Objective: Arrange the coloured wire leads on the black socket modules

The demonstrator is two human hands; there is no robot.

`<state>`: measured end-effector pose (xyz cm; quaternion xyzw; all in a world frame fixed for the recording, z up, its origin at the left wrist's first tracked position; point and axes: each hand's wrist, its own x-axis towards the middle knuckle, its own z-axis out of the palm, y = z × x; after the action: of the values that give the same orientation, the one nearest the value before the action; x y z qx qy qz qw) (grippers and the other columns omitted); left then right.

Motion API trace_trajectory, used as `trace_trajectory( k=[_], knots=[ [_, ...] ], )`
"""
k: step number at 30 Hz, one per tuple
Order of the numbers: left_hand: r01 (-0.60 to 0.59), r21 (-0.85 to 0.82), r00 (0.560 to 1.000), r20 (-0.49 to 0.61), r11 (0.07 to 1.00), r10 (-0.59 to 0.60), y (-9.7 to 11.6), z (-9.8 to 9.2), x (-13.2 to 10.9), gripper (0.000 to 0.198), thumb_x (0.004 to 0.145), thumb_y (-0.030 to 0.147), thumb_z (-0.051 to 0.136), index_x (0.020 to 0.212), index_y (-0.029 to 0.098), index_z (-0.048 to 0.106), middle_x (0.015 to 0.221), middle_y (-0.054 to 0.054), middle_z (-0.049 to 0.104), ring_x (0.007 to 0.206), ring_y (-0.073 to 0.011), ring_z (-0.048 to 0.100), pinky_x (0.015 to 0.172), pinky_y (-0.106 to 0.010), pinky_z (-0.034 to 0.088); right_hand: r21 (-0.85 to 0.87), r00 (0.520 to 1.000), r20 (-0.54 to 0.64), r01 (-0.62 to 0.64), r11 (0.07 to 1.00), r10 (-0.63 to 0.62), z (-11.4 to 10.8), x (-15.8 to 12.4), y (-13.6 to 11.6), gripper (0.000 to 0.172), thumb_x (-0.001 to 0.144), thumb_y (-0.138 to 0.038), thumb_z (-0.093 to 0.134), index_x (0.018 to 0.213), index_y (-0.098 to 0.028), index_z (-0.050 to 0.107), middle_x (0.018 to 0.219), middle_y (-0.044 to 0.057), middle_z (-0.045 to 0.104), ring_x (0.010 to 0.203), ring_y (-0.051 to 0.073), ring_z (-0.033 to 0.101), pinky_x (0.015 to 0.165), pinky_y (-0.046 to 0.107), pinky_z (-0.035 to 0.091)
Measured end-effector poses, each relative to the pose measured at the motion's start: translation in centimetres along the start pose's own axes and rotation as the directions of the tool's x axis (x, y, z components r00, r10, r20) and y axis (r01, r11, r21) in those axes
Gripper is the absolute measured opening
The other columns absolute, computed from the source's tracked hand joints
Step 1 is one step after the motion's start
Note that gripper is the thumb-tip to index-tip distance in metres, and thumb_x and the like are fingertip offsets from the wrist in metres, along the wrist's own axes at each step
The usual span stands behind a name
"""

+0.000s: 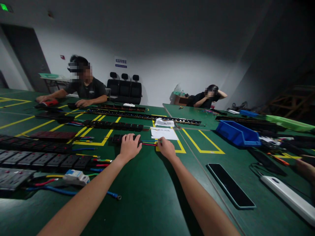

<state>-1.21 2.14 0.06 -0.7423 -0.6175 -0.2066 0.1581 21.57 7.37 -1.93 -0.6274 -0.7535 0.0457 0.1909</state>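
Observation:
Both my arms reach far out over the green table (pixel 147 190). My left hand (pixel 129 146) lies closed over the right end of a short black socket module (pixel 118 139). From that end run coloured wires (pixel 149 143), red, blue, green and yellow. My right hand (pixel 166 147) pinches the far ends of those wires, just below a white paper sheet (pixel 164 133).
Rows of black socket strips (pixel 44 160) with loose wires and a small breaker (pixel 76 177) lie at left. A blue bin (pixel 237 133), a phone (pixel 230 185) and a white power strip (pixel 287 196) lie at right. Two other people sit at the far side.

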Motion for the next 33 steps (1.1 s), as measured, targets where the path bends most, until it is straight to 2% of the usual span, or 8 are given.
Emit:
trace_trajectory(
  k=[5,12,16,19,25,29,33],
  knots=[
    [-0.013,0.007,1.0,0.0,1.0,0.013,-0.02,-0.04,-0.05,0.048,0.097,0.043,0.045,0.137,0.019,0.057,0.128,-0.017,0.059,0.123,-0.0332,0.05,0.108,-0.052,0.033,0.029,1.0,0.007,0.024,0.999,-0.024,-0.23,-0.2,-0.18,0.024,0.1,-0.037,0.047,0.118,-0.023,0.05,0.099,0.006,0.071,0.086,0.02,0.066,0.064,0.027,0.032],
    [-0.005,-0.031,1.0,0.012,1.0,0.006,-0.1,0.02,-0.09,0.05,0.096,0.044,0.045,0.138,0.019,0.056,0.13,-0.017,0.058,0.126,-0.0347,0.048,0.11,-0.054,0.031,0.041,0.989,-0.1,0.113,0.993,-0.108,-0.12,-0.57,-0.45,0.021,0.096,-0.027,0.049,0.116,-0.021,0.049,0.098,0.006,0.07,0.081,0.019,0.064,0.064,0.027,0.029],
    [-0.003,-0.035,1.0,0.016,0.999,0.004,-0.19,0.13,-0.07,0.049,0.097,0.044,0.043,0.139,0.021,0.055,0.131,-0.016,0.059,0.126,-0.0336,0.049,0.111,-0.054,0.031,0.053,0.989,-0.147,0.043,0.998,-0.035,-0.04,-0.54,-0.32,0.028,0.096,-0.025,0.047,0.124,-0.019,0.046,0.092,0.005,0.069,0.081,0.02,0.064,0.065,0.027,0.031],
    [-0.008,-0.028,1.0,0.002,1.0,0.008,-0.26,0.22,-0.09,0.049,0.097,0.044,0.043,0.138,0.021,0.056,0.13,-0.016,0.059,0.125,-0.033,0.049,0.111,-0.053,0.031,0.063,0.992,-0.126,0.026,0.998,-0.018,-0.06,-0.47,-0.25,0.029,0.097,-0.026,0.046,0.126,-0.021,0.047,0.097,0.006,0.07,0.084,0.019,0.065,0.066,0.027,0.033],
    [-0.019,-0.008,1.0,-0.015,1.0,0.019,-0.26,0.32,-0.17,0.049,0.097,0.043,0.043,0.138,0.019,0.057,0.129,-0.017,0.058,0.124,-0.0332,0.049,0.11,-0.052,0.032,-0.016,0.996,-0.076,0.039,0.999,-0.04,0.07,-0.48,-0.27,0.032,0.1,-0.03,0.044,0.131,-0.026,0.052,0.121,0.008,0.065,0.096,0.021,0.065,0.071,0.028,0.039],
    [-0.009,0.011,1.0,-0.021,1.0,0.01,-0.19,0.32,-0.14,0.048,0.096,0.042,0.045,0.137,0.02,0.057,0.13,-0.017,0.058,0.123,-0.0331,0.049,0.11,-0.051,0.032,-0.054,0.997,-0.04,0.065,0.996,-0.068,0.02,-0.58,-0.31,0.029,0.102,-0.034,0.043,0.127,-0.027,0.056,0.12,0.008,0.064,0.096,0.021,0.065,0.072,0.028,0.04],
    [-0.019,0.022,1.0,-0.021,1.0,0.02,-0.19,0.29,-0.1,0.049,0.097,0.043,0.043,0.137,0.019,0.057,0.129,-0.017,0.059,0.123,-0.0324,0.05,0.109,-0.05,0.033,-0.076,0.997,-0.002,0.081,0.994,-0.082,-0.19,-0.55,-0.35,0.027,0.103,-0.037,0.04,0.11,-0.024,0.062,0.111,0.007,0.067,0.092,0.02,0.065,0.069,0.027,0.038]
  ],
)
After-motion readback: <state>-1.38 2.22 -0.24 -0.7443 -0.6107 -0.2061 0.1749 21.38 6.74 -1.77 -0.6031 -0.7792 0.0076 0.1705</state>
